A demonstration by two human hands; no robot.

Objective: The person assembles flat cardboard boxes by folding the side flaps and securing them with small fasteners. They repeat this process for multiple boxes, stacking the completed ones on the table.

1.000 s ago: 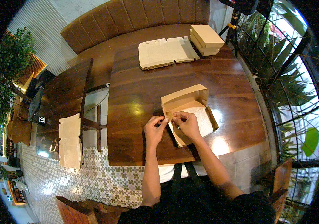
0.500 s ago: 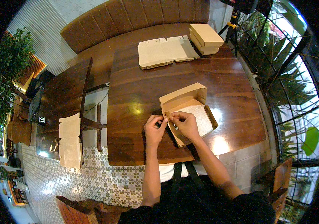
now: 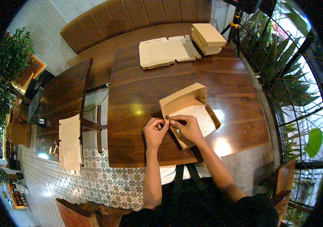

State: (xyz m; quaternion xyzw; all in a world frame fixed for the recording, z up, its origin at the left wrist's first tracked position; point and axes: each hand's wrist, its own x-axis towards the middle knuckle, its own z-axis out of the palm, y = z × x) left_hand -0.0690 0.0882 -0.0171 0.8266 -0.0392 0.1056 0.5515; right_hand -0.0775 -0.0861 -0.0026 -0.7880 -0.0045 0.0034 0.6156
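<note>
Bare surface of the table (image 3: 129, 89) allows passage left and right of the open box (image 3: 184, 97), and between it and the flat cardboard stack (image 3: 161, 53) on the far side. Obstructions noted: the box's raised far panel; the left hand (image 3: 155, 131) and right hand (image 3: 187, 128), together occupying its left edge; closed boxes (image 3: 209, 36) piled far right, beside the flat stack.

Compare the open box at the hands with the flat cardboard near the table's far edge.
Shape: the open box has raised walls; the flat cardboard lies unfolded.
Place: the open box sits nearer the person; the flat cardboard is farther back.
Contact: the left hand and right hand pinch at the open box's left side; neither touches the flat cardboard.
Shared: tan material, same table.
</note>
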